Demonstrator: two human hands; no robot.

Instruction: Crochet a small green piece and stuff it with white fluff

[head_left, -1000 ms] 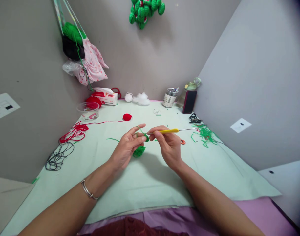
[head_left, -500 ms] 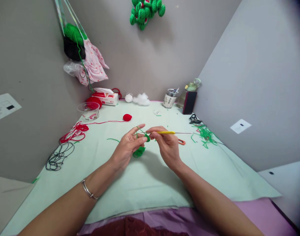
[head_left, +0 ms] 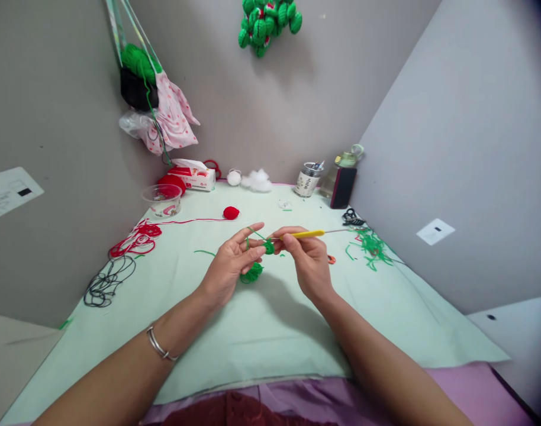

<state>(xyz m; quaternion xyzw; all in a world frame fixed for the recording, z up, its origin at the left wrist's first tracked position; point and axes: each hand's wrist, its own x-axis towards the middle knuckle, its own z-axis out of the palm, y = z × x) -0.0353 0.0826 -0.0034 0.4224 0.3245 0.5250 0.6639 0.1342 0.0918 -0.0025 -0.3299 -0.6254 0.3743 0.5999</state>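
My left hand (head_left: 232,260) pinches a small green crochet piece (head_left: 269,247) between thumb and fingers, its index finger raised with green yarn looped over it. Between thumb and fingers of my right hand (head_left: 309,257) is a crochet hook (head_left: 309,234) with a yellow grip. The hook's tip reaches the top of the green piece. Below my left hand a small ball of green yarn (head_left: 253,273) rests on the pale green cloth (head_left: 199,337). An orange stitch marker or similar small orange thing (head_left: 331,259) shows partly behind my right hand.
Red yarn (head_left: 139,238) and a dark cord (head_left: 108,283) lie left, behind them a clear plastic tub (head_left: 163,204). A small red ball (head_left: 231,213) sits ahead. At right are green yarn scraps (head_left: 372,248), a phone (head_left: 344,188) and a pen holder (head_left: 308,180).
My right hand and the crochet hook have shifted slightly right, the hook tilting up toward its right end. More of the green crochet piece shows between the hands. The view has shifted a little.
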